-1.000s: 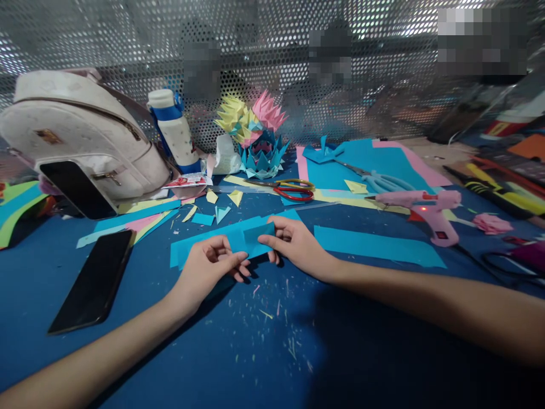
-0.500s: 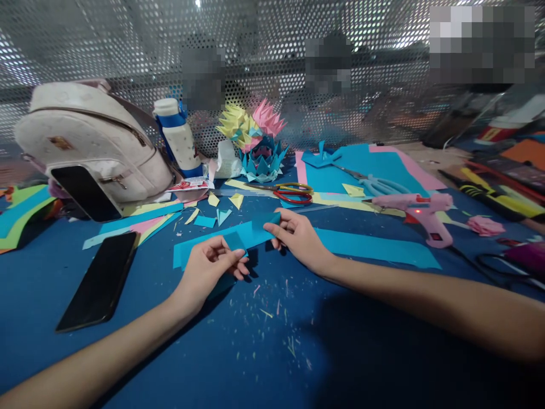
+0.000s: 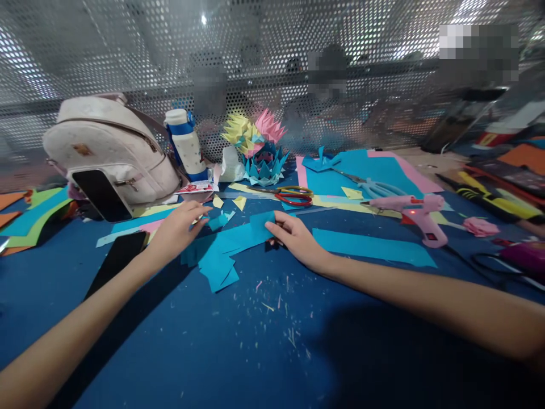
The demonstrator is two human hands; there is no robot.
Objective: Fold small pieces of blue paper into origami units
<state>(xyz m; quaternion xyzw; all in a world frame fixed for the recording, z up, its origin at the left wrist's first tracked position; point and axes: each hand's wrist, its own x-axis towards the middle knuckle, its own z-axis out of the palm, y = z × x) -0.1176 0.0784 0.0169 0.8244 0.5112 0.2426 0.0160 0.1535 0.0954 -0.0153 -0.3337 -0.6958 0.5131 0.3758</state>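
My right hand [image 3: 296, 236] pinches a small blue paper piece [image 3: 261, 225] between thumb and fingers, just above the table. To the left, my left hand [image 3: 181, 227] hovers with its fingers apart and nothing seen in them. Right by its fingertips are small blue paper scraps [image 3: 218, 221]. Between and below the hands lie several cut blue paper pieces [image 3: 217, 267], overlapping one another. A long blue paper strip [image 3: 374, 247] rests beyond my right wrist. Part of a black phone [image 3: 117, 261] is hidden under my left forearm.
Scissors [image 3: 293, 196], light-blue-handled scissors [image 3: 378, 186] and a pink glue gun [image 3: 421, 213] with a lit red light lie at the back. Folded paper flowers [image 3: 264, 159], a bottle [image 3: 187, 145] and a backpack [image 3: 114, 147] stand along the perforated screen [image 3: 264, 34].
My left hand has let go of a blue paper piece and moved left and away from me. My right hand keeps its paper in nearly the same spot. The view has shifted slightly.
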